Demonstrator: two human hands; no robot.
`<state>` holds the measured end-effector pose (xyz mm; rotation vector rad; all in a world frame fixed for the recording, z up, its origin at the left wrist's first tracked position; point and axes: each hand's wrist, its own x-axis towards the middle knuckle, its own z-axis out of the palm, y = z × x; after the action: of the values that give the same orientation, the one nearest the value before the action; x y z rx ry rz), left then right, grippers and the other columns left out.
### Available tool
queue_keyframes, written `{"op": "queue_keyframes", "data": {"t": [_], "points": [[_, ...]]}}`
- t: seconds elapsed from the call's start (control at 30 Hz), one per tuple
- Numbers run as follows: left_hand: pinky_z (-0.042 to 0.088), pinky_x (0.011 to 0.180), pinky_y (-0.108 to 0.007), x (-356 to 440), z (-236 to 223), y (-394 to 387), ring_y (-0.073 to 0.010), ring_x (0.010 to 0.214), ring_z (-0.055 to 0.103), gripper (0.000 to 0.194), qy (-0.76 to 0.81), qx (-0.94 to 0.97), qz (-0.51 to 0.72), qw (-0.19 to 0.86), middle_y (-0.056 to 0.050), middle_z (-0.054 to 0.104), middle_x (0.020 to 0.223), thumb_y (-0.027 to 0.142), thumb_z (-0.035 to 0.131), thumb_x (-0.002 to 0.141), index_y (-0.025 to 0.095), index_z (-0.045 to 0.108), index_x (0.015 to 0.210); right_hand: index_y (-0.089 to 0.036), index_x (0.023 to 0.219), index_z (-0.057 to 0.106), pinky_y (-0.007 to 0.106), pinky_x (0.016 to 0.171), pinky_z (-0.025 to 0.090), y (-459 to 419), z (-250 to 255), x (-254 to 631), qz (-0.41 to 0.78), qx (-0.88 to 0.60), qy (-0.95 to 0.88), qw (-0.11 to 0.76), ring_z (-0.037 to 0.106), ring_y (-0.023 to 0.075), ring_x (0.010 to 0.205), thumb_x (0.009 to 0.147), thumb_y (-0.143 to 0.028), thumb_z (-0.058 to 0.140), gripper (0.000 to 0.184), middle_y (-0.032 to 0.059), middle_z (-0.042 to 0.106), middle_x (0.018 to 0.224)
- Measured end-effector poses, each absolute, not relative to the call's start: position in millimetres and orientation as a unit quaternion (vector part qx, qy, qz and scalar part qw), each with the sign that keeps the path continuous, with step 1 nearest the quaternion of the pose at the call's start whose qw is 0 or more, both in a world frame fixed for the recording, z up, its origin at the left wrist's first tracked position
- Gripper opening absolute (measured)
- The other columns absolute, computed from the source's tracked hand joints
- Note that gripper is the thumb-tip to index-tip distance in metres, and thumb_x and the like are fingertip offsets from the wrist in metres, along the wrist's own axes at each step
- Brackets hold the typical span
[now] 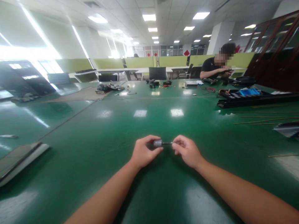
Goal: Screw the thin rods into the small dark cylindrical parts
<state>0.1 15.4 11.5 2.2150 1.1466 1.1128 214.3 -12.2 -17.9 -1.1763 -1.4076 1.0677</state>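
Note:
A small silver-grey cylinder (157,143) with a thin dark rod (167,143) running out of its right end is level just above the green tabletop, in front of me. My left hand (144,152) is curled round the cylinder, its index finger above and its thumb below. The rod's far end is pinched between the thumb and fingers of my right hand (186,151). The fingers hide the rod's tip. What exactly the piece is, I cannot make out.
The glossy green table (112,177) spreads out all round. A flat panel-like object (21,160) lies at left. Thin rods (268,119) and a long black tray (252,99) are at right. Electronic parts (153,83) lie along the far side, where another person (207,68) sits.

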Motion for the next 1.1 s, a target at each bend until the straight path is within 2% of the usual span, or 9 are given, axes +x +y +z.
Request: {"op": "queue_keyframes", "data": {"t": [0.6,0.9,1.0,1.1], "points": [[0.056,0.079,-0.032,1,13,15,-0.0209,0.082,0.07,0.025,0.416,0.787,0.405,0.209,-0.005,0.075,0.091,0.024,0.078,0.071,0.019,0.072,0.095,-0.018,0.083,0.061,0.025,0.055,0.047,-12,-17,215,0.43,-0.491,-0.576,0.492,0.06,0.0141,0.056,0.081,-0.029,0.063,0.011,-0.0018,0.061,0.064],[0.055,0.075,-0.033,-1,13,21,-0.0207,0.077,0.068,0.028,0.467,0.75,0.422,0.204,-0.005,0.075,0.086,0.032,0.08,0.07,0.019,0.074,0.094,-0.018,0.087,0.059,0.026,0.057,0.047,-13,-17,215,0.433,-0.473,-0.57,0.514,0.059,0.0144,0.057,0.082,-0.029,0.062,0.012,-0.0003,0.063,0.068],[0.055,0.074,-0.033,-3,11,25,-0.0207,0.075,0.068,0.034,0.488,0.711,0.445,0.24,-0.006,0.075,0.085,0.038,0.08,0.069,0.017,0.073,0.096,-0.018,0.089,0.059,0.026,0.056,0.046,-14,-16,215,0.449,-0.46,-0.569,0.514,0.058,0.0141,0.057,0.084,-0.032,0.06,0.015,-0.0001,0.062,0.068],[0.056,0.076,-0.032,-5,6,29,-0.0212,0.081,0.07,0.047,0.508,0.639,0.48,0.323,-0.008,0.075,0.094,0.041,0.079,0.071,0.014,0.071,0.109,-0.018,0.088,0.059,0.025,0.054,0.045,-16,-14,215,0.436,-0.461,-0.576,0.516,0.057,0.0136,0.056,0.085,-0.033,0.059,0.016,-0.0006,0.061,0.067]]}}
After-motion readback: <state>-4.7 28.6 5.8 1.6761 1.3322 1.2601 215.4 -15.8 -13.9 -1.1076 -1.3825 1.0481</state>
